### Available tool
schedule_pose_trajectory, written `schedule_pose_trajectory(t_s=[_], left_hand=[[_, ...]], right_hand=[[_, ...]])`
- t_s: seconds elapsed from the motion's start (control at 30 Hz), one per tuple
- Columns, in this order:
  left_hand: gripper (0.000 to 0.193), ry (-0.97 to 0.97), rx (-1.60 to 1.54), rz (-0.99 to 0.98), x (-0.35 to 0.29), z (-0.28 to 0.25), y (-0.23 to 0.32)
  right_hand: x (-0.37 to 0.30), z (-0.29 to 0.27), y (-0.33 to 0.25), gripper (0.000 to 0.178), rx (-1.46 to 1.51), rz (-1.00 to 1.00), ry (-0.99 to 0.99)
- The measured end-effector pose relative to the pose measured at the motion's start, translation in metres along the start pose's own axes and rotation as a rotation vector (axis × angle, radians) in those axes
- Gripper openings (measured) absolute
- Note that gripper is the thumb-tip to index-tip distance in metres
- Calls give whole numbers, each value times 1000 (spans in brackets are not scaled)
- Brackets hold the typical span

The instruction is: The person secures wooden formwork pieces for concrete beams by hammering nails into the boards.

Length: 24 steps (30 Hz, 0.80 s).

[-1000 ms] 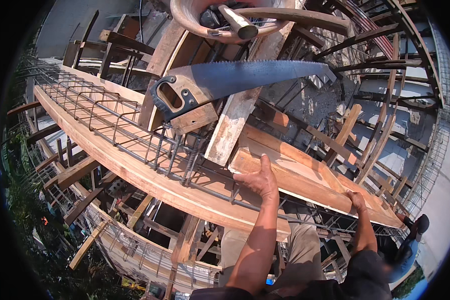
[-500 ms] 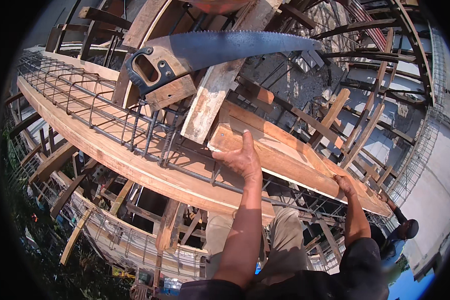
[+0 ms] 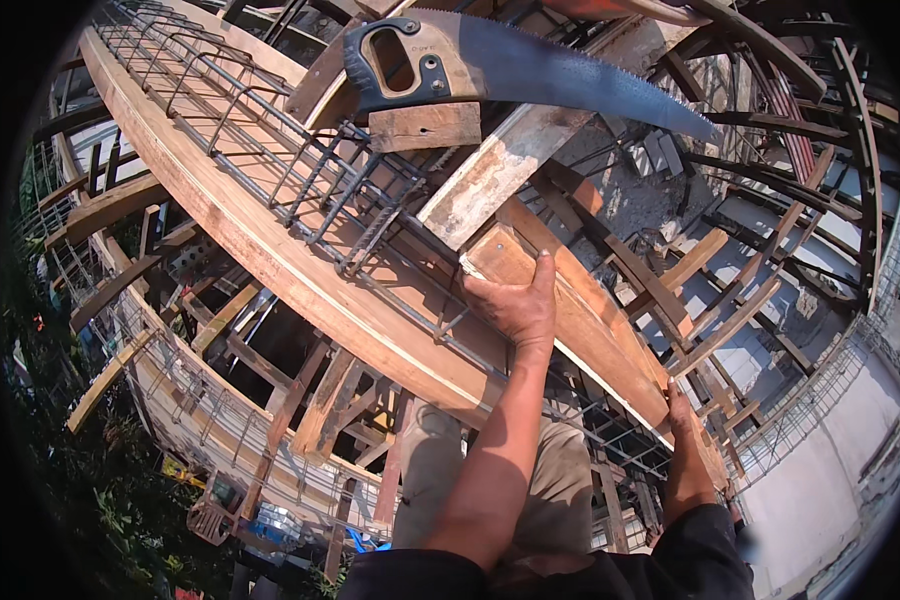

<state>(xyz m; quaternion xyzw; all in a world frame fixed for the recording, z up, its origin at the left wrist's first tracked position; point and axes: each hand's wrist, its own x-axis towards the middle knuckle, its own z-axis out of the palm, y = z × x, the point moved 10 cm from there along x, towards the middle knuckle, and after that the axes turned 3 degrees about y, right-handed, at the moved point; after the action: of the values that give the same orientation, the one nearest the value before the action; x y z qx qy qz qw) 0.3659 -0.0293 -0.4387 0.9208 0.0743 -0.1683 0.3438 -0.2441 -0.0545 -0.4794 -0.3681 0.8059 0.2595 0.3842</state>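
Observation:
My left hand [image 3: 518,308] is closed round the near end of a long wooden formwork panel [image 3: 602,345], thumb along its upper side and fingers underneath. Further along the same panel, my right hand [image 3: 679,412] grips the outer edge; part of its fingers is hidden. The panel lies slanted beside a steel rebar cage [image 3: 320,195], and its near end sits close to a weathered, cement-stained timber [image 3: 500,175]. Beyond my left hand, a handsaw [image 3: 580,80] with a black and tan handle rests across the timbers, above a short wood block [image 3: 425,127].
A curved plywood form [image 3: 240,265] with the rebar cage inside runs to the upper left. Props and crossed timbers [image 3: 330,410] stand below, over dark gaps. More boards [image 3: 690,265] and a concrete surface [image 3: 830,440] lie to the right. Greenery [image 3: 130,500] shows lower left.
The view has turned, so the panel and curved form look steeper and the saw appears further right. Both hands keep their hold on the panel. A person at lower right has left the view.

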Motion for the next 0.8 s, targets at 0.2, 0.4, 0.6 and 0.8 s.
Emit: schedule_pose_trajectory(t_s=[0.2,0.4,0.6,0.8], left_hand=[[99,10,129,36,-1,-5,12],[100,-25,152,32,3,-7,15],[103,36,141,54,4,-16,22],[104,80,102,85,-4,-5,32]], right_hand=[[15,2,11,94,93,-55,24],[8,-1,-1,92,-11,-21,12],[-5,-2,-52,80,124,-257,128],[-124,42,-222,77,-143,-637,104]])
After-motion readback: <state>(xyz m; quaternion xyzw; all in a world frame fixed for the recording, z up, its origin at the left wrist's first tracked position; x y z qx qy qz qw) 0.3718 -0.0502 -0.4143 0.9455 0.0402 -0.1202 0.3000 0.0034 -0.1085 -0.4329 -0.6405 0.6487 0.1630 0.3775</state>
